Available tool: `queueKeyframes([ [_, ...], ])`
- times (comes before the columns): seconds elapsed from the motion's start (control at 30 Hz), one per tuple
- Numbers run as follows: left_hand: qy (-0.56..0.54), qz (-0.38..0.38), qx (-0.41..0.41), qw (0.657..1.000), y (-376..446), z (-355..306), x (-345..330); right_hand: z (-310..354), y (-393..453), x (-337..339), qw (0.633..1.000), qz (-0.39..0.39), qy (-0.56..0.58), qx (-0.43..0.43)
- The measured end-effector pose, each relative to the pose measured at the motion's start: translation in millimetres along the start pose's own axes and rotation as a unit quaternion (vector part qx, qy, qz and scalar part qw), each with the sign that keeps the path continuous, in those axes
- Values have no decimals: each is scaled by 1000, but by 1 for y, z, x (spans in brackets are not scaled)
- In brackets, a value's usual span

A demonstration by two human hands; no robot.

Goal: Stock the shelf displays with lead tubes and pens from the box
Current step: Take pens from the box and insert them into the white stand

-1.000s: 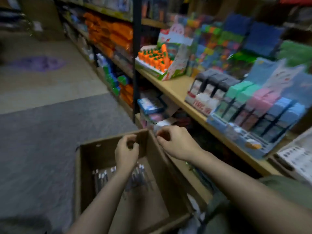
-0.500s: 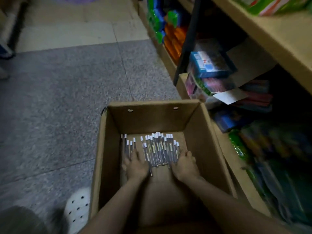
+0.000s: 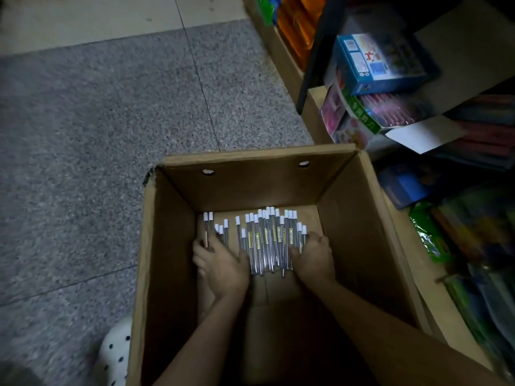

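tubes (image 3: 264,243) lie loose on the box (image 3: 359,224) floor, centre frame: light, stiff, probably slippery. left hand (image 3: 223,263) and right hand (image 3: 313,259) press their sides, fingers curled; scoop mid-barrel.

Speckled grey floor (image 3: 111,135) carries open cardboard box (image 3: 362,218); white perforated shoe (image 3: 115,355) beside box's left wall.

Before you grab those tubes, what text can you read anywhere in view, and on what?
None is legible.
Tubes: yellow label strips, print too small.
Blue box on shelf: white label panels, blurred.
Green-edged pack: pale characters, unreadable.
Cardboard box: no print visible.
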State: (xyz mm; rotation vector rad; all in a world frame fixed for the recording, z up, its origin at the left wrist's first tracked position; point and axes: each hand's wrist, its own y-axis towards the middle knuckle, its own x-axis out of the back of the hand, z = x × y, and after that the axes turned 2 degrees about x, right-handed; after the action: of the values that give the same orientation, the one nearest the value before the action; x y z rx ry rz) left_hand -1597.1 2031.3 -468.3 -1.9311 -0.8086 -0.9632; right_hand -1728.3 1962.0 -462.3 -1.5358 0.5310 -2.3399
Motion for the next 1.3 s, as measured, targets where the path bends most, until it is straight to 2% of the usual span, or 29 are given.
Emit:
queueKeyframes([
  [0.23,-39,23,19,999,-1,1,-1,10,7,0,999,-1,28,-43],
  [0.37,-104,27,27,994,-1,-3,-4,11,10,2,998,16,19,-55],
  [0.77,-71,67,39,994,8,-22,-12,16,13,-4,997,44,32,-46],
  [0.9,-83,63,38,994,4,-24,-15,13,11,-6,999,21,36,-22],
  [1.17,-100,91,3,991,8,-17,-8,5,-7,8,997,-7,61,-37],
  [1.3,-125,58,-9,991,-2,-18,7,4,-29,23,997,-10,69,-16],
])
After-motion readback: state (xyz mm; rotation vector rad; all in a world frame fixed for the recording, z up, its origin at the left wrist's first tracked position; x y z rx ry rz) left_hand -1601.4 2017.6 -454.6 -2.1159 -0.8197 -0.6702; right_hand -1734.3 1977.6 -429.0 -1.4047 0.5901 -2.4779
